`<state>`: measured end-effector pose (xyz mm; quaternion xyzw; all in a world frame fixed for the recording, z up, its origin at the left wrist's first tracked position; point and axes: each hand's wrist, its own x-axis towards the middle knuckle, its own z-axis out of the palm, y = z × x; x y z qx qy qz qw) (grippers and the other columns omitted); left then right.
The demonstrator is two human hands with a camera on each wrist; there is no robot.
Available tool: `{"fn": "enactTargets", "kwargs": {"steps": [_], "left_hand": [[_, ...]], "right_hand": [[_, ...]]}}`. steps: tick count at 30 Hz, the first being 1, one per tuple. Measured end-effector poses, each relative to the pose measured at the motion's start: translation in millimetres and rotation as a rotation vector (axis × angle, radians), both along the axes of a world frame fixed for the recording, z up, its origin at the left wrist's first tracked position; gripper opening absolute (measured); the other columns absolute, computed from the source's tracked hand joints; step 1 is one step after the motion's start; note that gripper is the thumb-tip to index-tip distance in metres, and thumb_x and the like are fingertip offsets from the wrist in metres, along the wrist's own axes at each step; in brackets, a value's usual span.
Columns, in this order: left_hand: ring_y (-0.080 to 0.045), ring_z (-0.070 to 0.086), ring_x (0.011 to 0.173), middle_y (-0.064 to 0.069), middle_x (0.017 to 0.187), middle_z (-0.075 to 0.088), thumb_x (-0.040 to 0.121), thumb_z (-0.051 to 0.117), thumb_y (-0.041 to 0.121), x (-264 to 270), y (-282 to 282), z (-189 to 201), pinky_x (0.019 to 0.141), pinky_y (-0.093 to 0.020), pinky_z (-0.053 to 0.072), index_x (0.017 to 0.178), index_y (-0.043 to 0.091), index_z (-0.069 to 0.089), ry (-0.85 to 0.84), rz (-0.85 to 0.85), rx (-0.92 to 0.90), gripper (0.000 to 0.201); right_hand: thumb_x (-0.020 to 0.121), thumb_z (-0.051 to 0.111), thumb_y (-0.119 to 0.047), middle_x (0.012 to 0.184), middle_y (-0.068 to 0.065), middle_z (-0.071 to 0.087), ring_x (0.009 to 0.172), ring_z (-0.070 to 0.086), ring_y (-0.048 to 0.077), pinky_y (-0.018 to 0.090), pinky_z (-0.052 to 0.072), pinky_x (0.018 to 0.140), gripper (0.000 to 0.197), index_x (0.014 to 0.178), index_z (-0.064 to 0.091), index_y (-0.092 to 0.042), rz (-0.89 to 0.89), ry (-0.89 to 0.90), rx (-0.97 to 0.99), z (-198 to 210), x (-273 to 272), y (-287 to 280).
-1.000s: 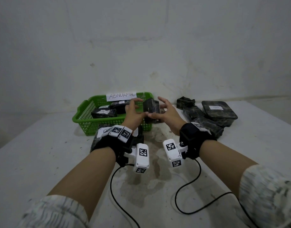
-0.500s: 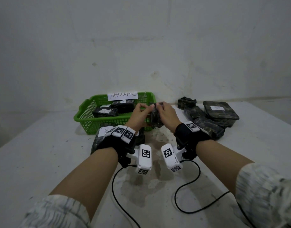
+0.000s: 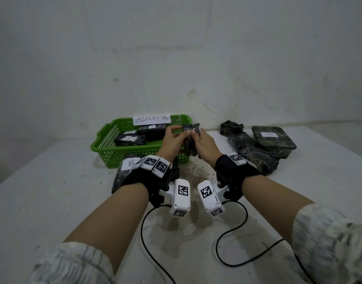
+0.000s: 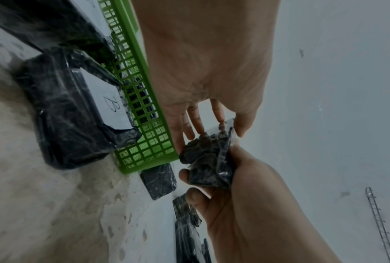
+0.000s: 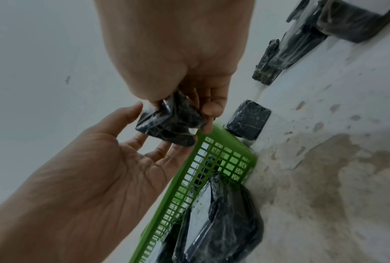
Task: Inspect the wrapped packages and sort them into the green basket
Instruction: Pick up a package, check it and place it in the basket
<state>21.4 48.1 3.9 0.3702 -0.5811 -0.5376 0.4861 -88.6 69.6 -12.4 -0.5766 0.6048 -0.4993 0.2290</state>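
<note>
A small dark package point(image 3: 191, 128) wrapped in crinkled clear film is held up between both hands, just above the right front corner of the green basket point(image 3: 106, 148). My right hand point(image 3: 198, 140) grips its lower part, thumb on one side and fingers on the other. My left hand point(image 3: 176, 132) pinches its upper edge between the thumb and fairly straight fingers. The left wrist view shows the package point(image 4: 205, 160) with a loose film flap by my left thumb. In the right wrist view the package point(image 5: 169, 124) hangs over the basket rim point(image 5: 212, 160).
The basket carries a paper label reading ABNORMAL point(image 3: 152, 119) and holds dark packages point(image 3: 131, 139). A package marked B point(image 3: 127, 173) lies in front of it, under my left wrist. Several wrapped packages point(image 3: 258, 158) are piled at the right by the wall. Black cables point(image 3: 231, 232) trail over the table.
The hands have closed in around the package. It was upright and broadside in my right hand; now it sits narrow between both hands, with my left fingers on its top edge.
</note>
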Motion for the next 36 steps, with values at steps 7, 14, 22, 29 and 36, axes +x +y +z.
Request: {"fn": "enactTargets", "kwargs": {"steps": [7, 14, 22, 29, 36], "left_hand": [[-0.012, 0.059, 0.078, -0.004, 0.094, 0.057, 0.092, 0.054, 0.008, 5, -4, -2, 0.076, -0.033, 0.053, 0.116, 0.013, 0.040, 0.011, 0.053, -0.015, 0.028], [-0.017, 0.059, 0.084, -0.006, 0.096, 0.056, 0.094, 0.053, 0.010, 2, -2, -7, 0.088, -0.042, 0.052, 0.116, 0.013, 0.032, -0.046, 0.049, 0.032, 0.030], [-0.022, 0.059, 0.081, -0.008, 0.095, 0.056, 0.095, 0.042, -0.003, 4, 0, 3, 0.072, -0.039, 0.050, 0.124, 0.017, 0.029, 0.197, -0.064, 0.190, 0.038], [-0.027, 0.059, 0.102, -0.016, 0.125, 0.053, 0.089, 0.059, 0.019, 4, 4, -3, 0.089, -0.042, 0.052, 0.123, 0.020, 0.046, -0.217, -0.114, 0.040, 0.037], [-0.022, 0.056, 0.097, -0.007, 0.111, 0.056, 0.102, 0.033, 0.024, 11, 4, 5, 0.070, -0.030, 0.049, 0.130, 0.013, 0.049, -0.070, -0.012, 0.104, 0.034]], "right_hand": [[0.101, 0.036, -0.039, 0.122, 0.004, 0.057, 0.094, 0.056, 0.019, 0.023, 0.042, 0.055, 0.042, 0.136, 0.041, -0.017, 0.139, -0.082, 0.110, 7, -1, 13], [0.102, 0.036, -0.009, 0.097, -0.004, 0.057, 0.066, 0.056, -0.011, 0.004, 0.038, 0.047, 0.041, 0.142, 0.034, -0.006, 0.258, -0.146, 0.040, 8, 3, 20], [0.103, 0.034, -0.036, 0.097, 0.007, 0.056, 0.082, 0.055, 0.019, 0.034, 0.048, 0.070, 0.039, 0.132, 0.045, -0.012, -0.005, -0.622, 0.002, 9, -4, 11], [0.095, 0.023, -0.064, 0.116, 0.002, 0.065, 0.099, 0.064, 0.021, 0.036, 0.056, 0.073, 0.059, 0.129, 0.053, -0.026, 0.197, -0.565, 0.199, 21, -2, 16], [0.104, 0.028, -0.036, 0.099, 0.008, 0.054, 0.083, 0.053, 0.024, 0.026, 0.040, 0.059, 0.038, 0.120, 0.046, -0.007, 0.006, -0.148, 0.042, 15, 5, 11]]}}
